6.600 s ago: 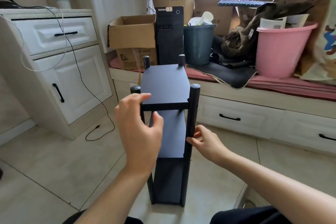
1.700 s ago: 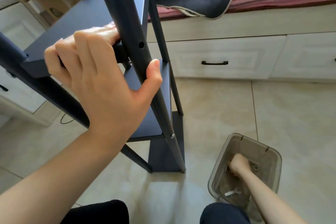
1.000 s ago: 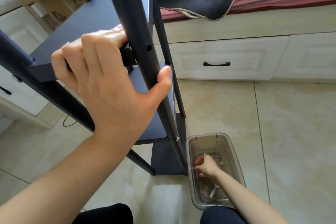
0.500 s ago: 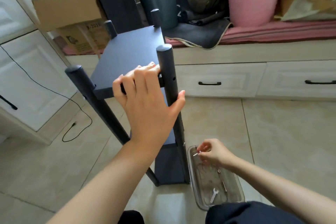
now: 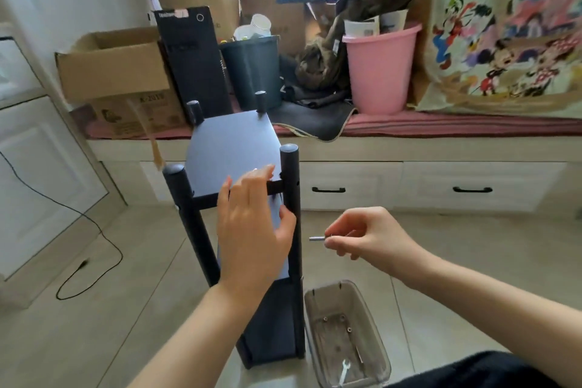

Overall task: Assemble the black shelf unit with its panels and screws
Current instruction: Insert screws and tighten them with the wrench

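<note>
The black shelf unit stands upright on the tiled floor, with round posts at its corners. My left hand holds the front edge of the top panel, fingers over the panel and thumb against the front right post, which shows small holes. To the right of that post, at mid height, my right hand pinches a silver screw whose tip points left toward the post.
A clear plastic box with loose screws and a small wrench sits on the floor beside the shelf's foot. Behind are a drawer bench with a pink bucket, a dark bin, cardboard boxes and a computer tower. A black cable trails at left.
My right hand has lifted out of the plastic box with a screw and risen beside the front right post. My left hand keeps its hold on the top panel.
</note>
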Demonstrator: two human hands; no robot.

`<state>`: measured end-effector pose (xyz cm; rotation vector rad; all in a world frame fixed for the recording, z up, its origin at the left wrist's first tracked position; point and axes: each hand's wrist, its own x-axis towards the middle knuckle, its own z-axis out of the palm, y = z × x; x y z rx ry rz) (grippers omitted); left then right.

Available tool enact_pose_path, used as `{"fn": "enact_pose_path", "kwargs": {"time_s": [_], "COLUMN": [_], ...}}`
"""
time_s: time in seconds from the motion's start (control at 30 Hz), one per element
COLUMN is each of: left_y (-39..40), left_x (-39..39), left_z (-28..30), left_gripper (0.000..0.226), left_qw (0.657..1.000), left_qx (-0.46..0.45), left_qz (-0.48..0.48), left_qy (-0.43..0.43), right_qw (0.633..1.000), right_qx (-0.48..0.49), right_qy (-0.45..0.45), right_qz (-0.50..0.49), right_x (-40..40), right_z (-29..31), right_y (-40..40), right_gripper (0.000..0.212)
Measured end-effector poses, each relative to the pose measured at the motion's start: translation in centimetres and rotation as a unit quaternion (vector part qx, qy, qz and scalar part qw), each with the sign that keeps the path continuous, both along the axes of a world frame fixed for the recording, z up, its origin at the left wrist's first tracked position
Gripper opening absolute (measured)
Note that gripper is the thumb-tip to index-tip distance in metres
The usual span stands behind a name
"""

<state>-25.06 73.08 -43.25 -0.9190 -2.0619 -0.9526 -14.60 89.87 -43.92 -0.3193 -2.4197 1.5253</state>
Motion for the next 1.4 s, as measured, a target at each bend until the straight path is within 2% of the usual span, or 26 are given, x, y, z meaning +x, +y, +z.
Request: {"fn": "enact_pose_path", "kwargs": {"time_s": [0.07,0.13,0.17,0.2,0.27,0.3,0.37,0.43,0.47,0.53,0.7,0.8,1.1,1.23,1.4], "left_y": [-0.5,-1.0,-1.2,-1.3,-1.4,-1.4,-1.2,-1.1,-1.0,-0.6,0.5,1.1,1.8,1.6,1.6], "left_x": [0.3,0.5,0.7,1.0,1.5,1.6,1.4,0.7,0.4,0.0,-0.4,-0.7,-1.7,-2.0,-2.1], "left_z": [0.3,0.4,0.4,0.6,0.6,0.6,0.7,0.7,0.5,0.2,0.5,0.9,0.6,0.4,0.1], "left_gripper": [0.039,0.021,0.013,0.009,0.027,0.035,0.033,0.026,0.028,0.043,0.072,0.083,0.056,0.034,0.038], "left_qw": [0.998,0.994,0.994,0.994,0.975,0.95,0.877,0.793,0.76,0.72,0.672,0.661,0.704,0.724,0.735], "left_qx": [0.051,0.051,0.058,0.072,0.104,0.12,0.179,0.257,0.285,0.311,0.351,0.358,0.348,0.348,0.344], "left_qz": [-0.038,-0.067,-0.077,-0.086,-0.103,-0.115,-0.126,-0.12,-0.123,-0.138,-0.197,-0.219,-0.219,-0.203,-0.197], "left_qy": [0.018,0.065,0.052,0.002,-0.167,-0.263,-0.427,-0.538,-0.571,-0.604,-0.622,-0.622,-0.578,-0.56,-0.55], "right_qw": [0.998,0.991,0.986,0.981,0.973,0.971,0.97,0.969,0.968,0.967,0.969,0.97,0.977,0.972,0.973], "right_qx": [-0.016,-0.046,-0.067,-0.086,-0.11,-0.114,-0.114,-0.118,-0.122,-0.127,-0.117,-0.114,-0.104,-0.121,-0.102], "right_qy": [0.052,0.111,0.139,0.163,0.192,0.199,0.202,0.201,0.199,0.198,0.197,0.19,0.172,0.182,0.191], "right_qz": [-0.03,-0.056,-0.063,-0.066,-0.069,-0.07,-0.074,-0.083,-0.089,-0.097,-0.094,-0.096,-0.076,-0.083,-0.086], "right_x": [0.1,0.0,-0.1,-0.3,-0.5,-0.7,-1.0,-1.4,-1.7,-2.0,-2.3,-2.2,-2.2,-2.4,-2.5], "right_z": [1.2,1.9,2.2,2.3,2.4,2.3,2.3,2.3,2.3,2.4,2.1,2.1,1.9,2.0,2.0], "right_y": [-0.7,-1.3,-1.5,-1.8,-2.3,-2.5,-2.7,-2.6,-2.5,-2.3,-2.3,-2.2,-2.7,-2.4,-2.1], "right_gripper": [0.004,0.005,0.006,0.007,0.009,0.009,0.009,0.009,0.008,0.009,0.01,0.009,0.011,0.008,0.007]}}
